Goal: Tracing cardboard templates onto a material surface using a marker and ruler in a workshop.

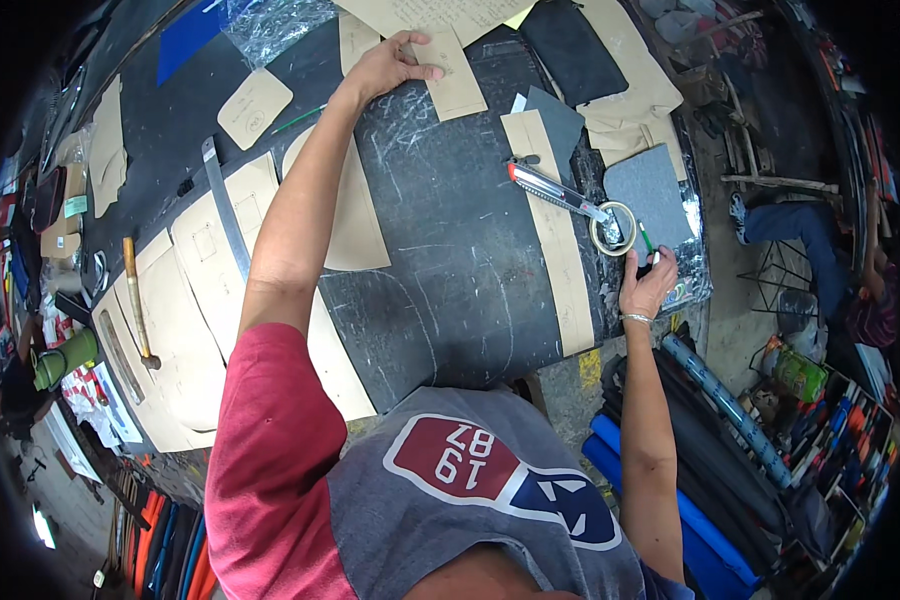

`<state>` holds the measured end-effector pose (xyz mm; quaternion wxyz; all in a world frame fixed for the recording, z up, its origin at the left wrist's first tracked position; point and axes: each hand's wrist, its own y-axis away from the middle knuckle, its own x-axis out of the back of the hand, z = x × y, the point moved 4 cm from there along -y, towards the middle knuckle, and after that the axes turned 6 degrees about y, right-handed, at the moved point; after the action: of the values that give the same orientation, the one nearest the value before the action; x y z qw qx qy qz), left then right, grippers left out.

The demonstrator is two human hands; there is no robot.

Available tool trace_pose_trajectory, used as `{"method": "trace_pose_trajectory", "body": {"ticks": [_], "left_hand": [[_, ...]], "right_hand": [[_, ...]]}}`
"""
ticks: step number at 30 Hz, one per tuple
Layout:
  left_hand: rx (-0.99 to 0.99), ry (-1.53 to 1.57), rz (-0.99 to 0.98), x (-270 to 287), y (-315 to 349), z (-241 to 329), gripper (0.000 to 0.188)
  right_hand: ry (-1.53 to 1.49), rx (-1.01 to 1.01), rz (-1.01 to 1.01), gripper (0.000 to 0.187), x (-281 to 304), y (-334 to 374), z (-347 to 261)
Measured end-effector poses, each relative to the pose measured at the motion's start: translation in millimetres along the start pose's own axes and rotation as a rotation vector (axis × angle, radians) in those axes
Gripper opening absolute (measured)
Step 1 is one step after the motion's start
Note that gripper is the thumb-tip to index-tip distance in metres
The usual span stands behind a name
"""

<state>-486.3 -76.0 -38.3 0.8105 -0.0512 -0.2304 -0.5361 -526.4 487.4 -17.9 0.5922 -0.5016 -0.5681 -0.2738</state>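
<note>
My left hand reaches to the far side of the dark work table. Its thumb and fingers are spread over a narrow tan cardboard pattern piece, touching its left edge. Near the table's right edge, the fingers of my right hand close around a slim green-and-white pen. Just beyond that hand lies a roll of tape, beside a grey square of material. A red-and-silver utility knife rests across a long cardboard strip, its end close to the tape.
Several cardboard patterns, a metal ruler and a hammer lie on the left. A black pouch-like piece and clear plastic are at the far side. Rolls of material stand below right. Another person's leg shows at right.
</note>
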Motion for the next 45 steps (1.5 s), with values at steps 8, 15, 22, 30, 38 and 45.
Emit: {"method": "trace_pose_trajectory", "body": {"ticks": [8, 15, 22, 30, 38, 45], "left_hand": [[-0.052, 0.098, -0.001, -11, 6, 0, 0.074], [-0.162, 0.093, 0.056, -9, 0, -5, 0.067], [-0.167, 0.223, 0.047, -9, 0, -11, 0.073], [-0.127, 0.161, 0.063, -9, 9, 5, 0.078], [-0.176, 0.157, 0.074, -9, 12, 10, 0.106], [-0.342, 0.230, 0.060, -5, 17, 7, 0.109]], "right_hand": [[0.006, 0.026, 0.028, 0.043, 2, 0, -4], [-0.008, 0.033, 0.033, 0.043, 1, -1, -4], [0.000, 0.050, 0.048, 0.044, -1, -1, -4], [-0.003, 0.024, 0.024, 0.044, 0, 0, -2], [0.011, 0.010, 0.015, 0.042, 3, 0, -3], [0.011, 0.025, 0.016, 0.043, 3, -1, -6]]}}
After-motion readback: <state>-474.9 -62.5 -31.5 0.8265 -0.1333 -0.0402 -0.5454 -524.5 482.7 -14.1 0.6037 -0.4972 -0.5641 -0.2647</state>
